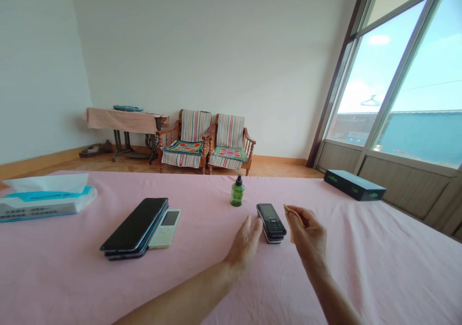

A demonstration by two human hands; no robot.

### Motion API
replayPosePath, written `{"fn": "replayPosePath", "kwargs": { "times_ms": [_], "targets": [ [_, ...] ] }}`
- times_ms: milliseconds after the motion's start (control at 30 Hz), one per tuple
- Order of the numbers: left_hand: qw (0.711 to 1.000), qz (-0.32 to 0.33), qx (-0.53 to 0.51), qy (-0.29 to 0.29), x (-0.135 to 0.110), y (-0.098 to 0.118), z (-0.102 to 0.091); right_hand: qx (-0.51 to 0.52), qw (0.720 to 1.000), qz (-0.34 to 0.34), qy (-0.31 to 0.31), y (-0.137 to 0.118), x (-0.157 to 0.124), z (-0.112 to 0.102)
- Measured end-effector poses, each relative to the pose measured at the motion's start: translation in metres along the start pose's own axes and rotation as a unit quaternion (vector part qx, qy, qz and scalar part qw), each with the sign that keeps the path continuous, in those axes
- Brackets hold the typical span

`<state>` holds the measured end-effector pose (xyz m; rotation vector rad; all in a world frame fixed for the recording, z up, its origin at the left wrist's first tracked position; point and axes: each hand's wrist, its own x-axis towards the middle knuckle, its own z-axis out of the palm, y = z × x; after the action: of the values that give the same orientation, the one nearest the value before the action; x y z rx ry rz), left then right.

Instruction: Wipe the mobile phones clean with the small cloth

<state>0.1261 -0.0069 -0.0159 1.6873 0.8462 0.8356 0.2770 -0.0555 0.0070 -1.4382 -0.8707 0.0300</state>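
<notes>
Right now, your left hand point(245, 241) is open, fingers extended and thumb raised, along the left side of a small stack of phones; you cannot tell from this view whether it touches the stack. On top lies a black keypad phone point(271, 220), screen and keys facing up, its far end pointing slightly left. At least 1 more device sits beneath it, showing a pale edge at the near end. Your right hand point(311, 229) has its grip closed on a folded tan cloth point(292, 234), pinched between thumb and fingers, just to the right of the keypad phone.

Beyond your left hand, a green bottle point(237, 194) with a black top stands upright on the pink cover point(202, 286). Well to your left, a large black smartphone point(136, 223) lies face up on at least 1 other phone, with a white keypad phone point(165, 229) close against its right side. Farther left you have a white and blue tissue pack point(43, 205), a sheet lying on top. At the far right of the cover sits a flat black box point(354, 184) with green markings. Against the back wall are 2 wooden chairs point(250, 142) with striped covers.
</notes>
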Motion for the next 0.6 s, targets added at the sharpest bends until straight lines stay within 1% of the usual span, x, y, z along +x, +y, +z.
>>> {"fn": "replayPosePath", "kwargs": {
  "times_ms": [33,100,167,233,300,333,400,467,500,600],
  "targets": [
    [0.999,0.001,0.033,-0.002,-0.007,-0.003,-0.012,0.001,1.000,-0.013,-0.021,-0.005,-0.005,0.003],
    [0.994,0.011,0.104,-0.012,-0.020,-0.006,-0.039,0.001,0.996,-0.037,-0.085,-0.015,-0.016,0.015],
    [0.983,0.022,0.180,-0.034,-0.031,-0.003,-0.071,-0.005,0.986,-0.060,-0.153,-0.022,-0.029,0.032],
    [0.964,0.025,0.257,-0.061,-0.037,0.004,-0.106,-0.007,0.977,-0.076,-0.200,-0.024,-0.042,0.049],
    [0.941,0.022,0.328,-0.075,-0.035,0.012,-0.142,-0.002,0.973,-0.078,-0.215,-0.021,-0.051,0.063],
    [0.929,0.018,0.359,-0.091,-0.032,0.015,-0.160,-0.002,0.973,-0.079,-0.219,-0.018,-0.055,0.068],
    [0.901,-0.003,0.416,-0.121,-0.023,0.017,-0.191,-0.007,0.971,-0.082,-0.223,-0.011,-0.059,0.074],
    [0.872,-0.032,0.465,-0.147,-0.012,0.013,-0.214,-0.015,0.970,-0.088,-0.227,-0.005,-0.061,0.076],
    [0.858,-0.047,0.484,-0.164,-0.006,0.009,-0.222,-0.020,0.969,-0.092,-0.228,-0.002,-0.061,0.076],
    [0.825,-0.075,0.522,-0.205,0.009,-0.002,-0.232,-0.033,0.968,-0.103,-0.228,0.005,-0.062,0.075]
  ]
}}
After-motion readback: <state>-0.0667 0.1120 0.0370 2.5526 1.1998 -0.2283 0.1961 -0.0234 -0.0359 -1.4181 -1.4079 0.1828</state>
